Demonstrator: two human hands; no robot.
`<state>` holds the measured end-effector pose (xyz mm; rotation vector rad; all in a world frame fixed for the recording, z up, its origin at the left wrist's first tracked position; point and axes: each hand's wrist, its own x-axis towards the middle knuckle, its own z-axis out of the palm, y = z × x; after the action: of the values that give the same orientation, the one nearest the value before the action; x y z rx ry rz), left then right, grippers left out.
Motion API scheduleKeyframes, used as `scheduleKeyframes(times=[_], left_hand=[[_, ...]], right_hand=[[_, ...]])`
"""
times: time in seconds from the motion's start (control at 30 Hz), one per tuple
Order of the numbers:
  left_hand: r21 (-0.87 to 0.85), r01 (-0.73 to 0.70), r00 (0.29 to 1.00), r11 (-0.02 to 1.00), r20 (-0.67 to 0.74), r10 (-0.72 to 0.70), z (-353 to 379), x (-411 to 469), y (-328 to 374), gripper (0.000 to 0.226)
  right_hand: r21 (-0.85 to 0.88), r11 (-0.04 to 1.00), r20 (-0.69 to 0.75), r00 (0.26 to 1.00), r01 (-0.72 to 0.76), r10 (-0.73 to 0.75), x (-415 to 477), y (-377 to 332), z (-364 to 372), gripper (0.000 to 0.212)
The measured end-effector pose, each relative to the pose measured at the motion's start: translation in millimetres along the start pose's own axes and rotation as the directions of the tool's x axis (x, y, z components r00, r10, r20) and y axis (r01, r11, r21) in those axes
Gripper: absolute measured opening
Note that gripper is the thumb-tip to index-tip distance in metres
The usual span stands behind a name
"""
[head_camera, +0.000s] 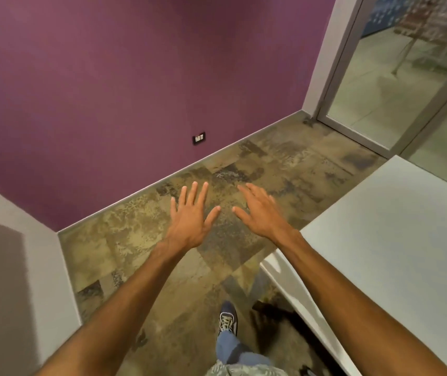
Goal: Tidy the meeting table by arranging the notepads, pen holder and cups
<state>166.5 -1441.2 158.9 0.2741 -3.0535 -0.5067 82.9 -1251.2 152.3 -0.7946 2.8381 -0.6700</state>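
seemingly no tidying is under way: the left hand and right hand hover spread and empty over the carpet, no notepads, pen holder or cups show, so turning toward the white table seems next.

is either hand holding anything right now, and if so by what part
Nothing is held. The left hand and right hand are both open, fingers spread, out over the carpet beside the white table.

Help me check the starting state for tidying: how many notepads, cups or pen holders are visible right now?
0. The visible part of the white table is bare; left hand and right hand hover open over the carpet. Items may lie outside the view.
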Motion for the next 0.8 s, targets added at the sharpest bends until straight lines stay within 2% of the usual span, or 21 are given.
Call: scheduleKeyframes(times=[0.23,0.47,0.63,0.8], left_hand=[[0.005,-0.061,0.998,0.998,0.022,0.061,-15.8,131.1,-6.4,0.073],[0.035,-0.190,0.980,0.981,0.065,0.187,-7.3,251.5,-16.0,0.072],[0.019,-0.311,0.944,0.950,0.119,0.307,7.0,341.2,-22.9,0.065],[-0.021,-0.414,0.896,0.910,0.168,0.412,10.3,422.7,-24.4,0.066]], right_hand=[[-0.028,0.999,-0.017,0.999,-0.037,0.036,116.1,26.8,-23.6,0.066],[0.007,0.991,-0.045,0.990,-0.132,0.132,203.5,69.8,-25.9,0.067],[0.024,0.974,-0.055,0.973,-0.225,0.226,268.1,103.6,-23.2,0.068],[0.033,0.942,-0.108,0.936,-0.334,0.335,331.8,121.1,-34.9,0.067]])
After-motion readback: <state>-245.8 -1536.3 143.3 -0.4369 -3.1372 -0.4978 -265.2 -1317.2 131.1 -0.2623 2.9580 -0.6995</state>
